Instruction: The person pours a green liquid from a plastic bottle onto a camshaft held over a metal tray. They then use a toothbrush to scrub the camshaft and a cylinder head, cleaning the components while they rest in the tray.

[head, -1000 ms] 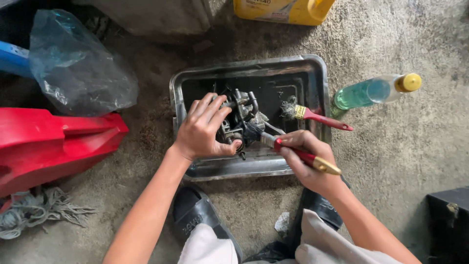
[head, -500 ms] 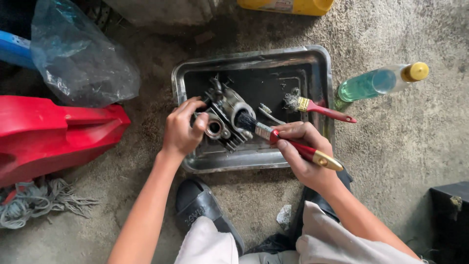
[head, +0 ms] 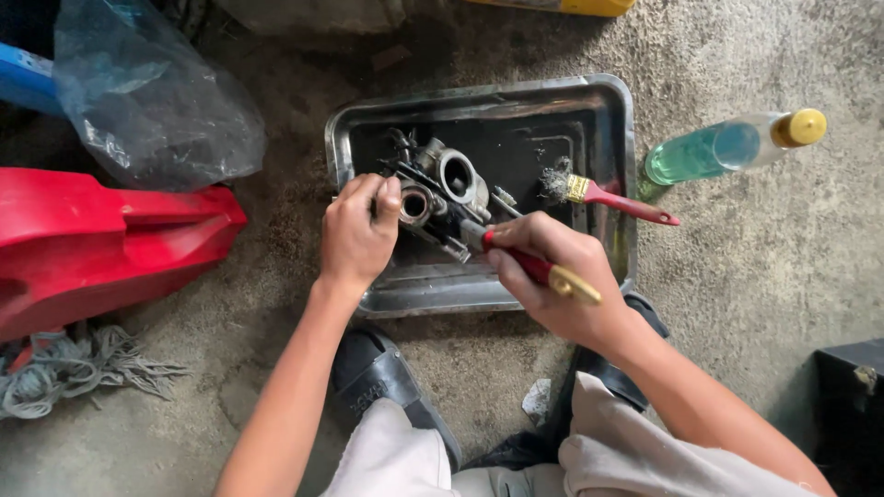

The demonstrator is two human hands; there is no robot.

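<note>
Here the carburetor (head: 440,189), a grimy metal engine part with two round openings, sits in the left half of the steel tray (head: 608,101), over a film of dark liquid. Judging by the soot and grease on its body and linkage, the scrubbing looks only partly done; the bore at twelve o'clock shows cleaner grey metal, while the lower edge at six o'clock looks black.

The left hand (head: 354,235) comes in from seven o'clock, fingers curled tight over the part's left side, thumb near the smaller opening, steadying it against the tray floor. The right hand (head: 552,276) reaches from five o'clock, closed firmly round the red handle of a brush (head: 534,267), whose bristle end meets the part at its lower right; the gold tip of the handle sticks out past the knuckles.

A second paintbrush (head: 608,195) with a red handle lies at three o'clock in the tray, bristles dirty. Outside, at two o'clock, a clear bottle (head: 727,147) of green liquid lies on the concrete floor (head: 764,276). At nine o'clock rests a red plastic panel (head: 101,248), with a plastic bag (head: 147,101) at ten.
</note>
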